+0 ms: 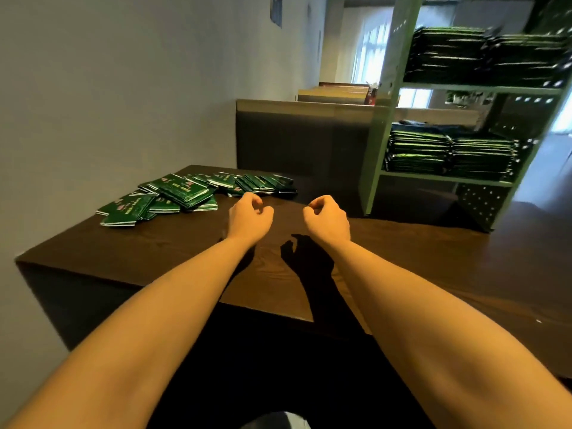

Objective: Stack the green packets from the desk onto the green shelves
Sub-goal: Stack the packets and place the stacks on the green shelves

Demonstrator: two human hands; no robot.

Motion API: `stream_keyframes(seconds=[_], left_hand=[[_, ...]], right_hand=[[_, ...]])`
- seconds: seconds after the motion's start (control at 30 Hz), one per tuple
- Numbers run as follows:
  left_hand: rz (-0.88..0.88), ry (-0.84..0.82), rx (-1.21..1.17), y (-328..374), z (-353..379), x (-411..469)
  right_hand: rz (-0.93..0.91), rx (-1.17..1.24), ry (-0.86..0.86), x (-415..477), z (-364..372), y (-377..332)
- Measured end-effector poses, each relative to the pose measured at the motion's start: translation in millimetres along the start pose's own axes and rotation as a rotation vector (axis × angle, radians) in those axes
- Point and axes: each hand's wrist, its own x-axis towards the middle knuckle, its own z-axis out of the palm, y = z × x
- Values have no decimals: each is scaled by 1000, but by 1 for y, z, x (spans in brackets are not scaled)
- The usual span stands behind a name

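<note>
Several green packets lie in a loose heap at the far left of the dark wooden desk. The green shelves stand on the desk at the right, with stacked green packets on an upper shelf and a lower shelf. My left hand hovers over the desk just in front of the heap, fingers loosely curled, holding nothing. My right hand hangs beside it, also loosely curled and empty.
A grey wall runs along the left side of the desk. A dark partition rises behind the desk, with more desks beyond it. The desk's near edge lies under my forearms.
</note>
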Motion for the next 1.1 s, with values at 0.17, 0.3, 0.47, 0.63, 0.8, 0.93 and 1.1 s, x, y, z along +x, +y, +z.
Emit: stream_keyframes(seconds=[0.17,0.3,0.47,0.63,0.8,0.93,1.1], left_hand=[[17,-76,376,-22,29,73],[22,-110,546,-34,55,110],[57,-191,696,-49,77,141],[47,-193,716,-59,85,144],[68,-168,765,-60,86,140],[50,-203,709,-57,85,136],[52,-189,690,-54,79,117]], right_hand=[[7,-53,-55,63,34,10],[19,-42,-82,98,54,23],[55,26,-43,116,65,42],[74,38,-49,123,68,45],[68,47,-59,124,67,47],[51,56,-67,121,63,48],[73,62,-80,119,60,45]])
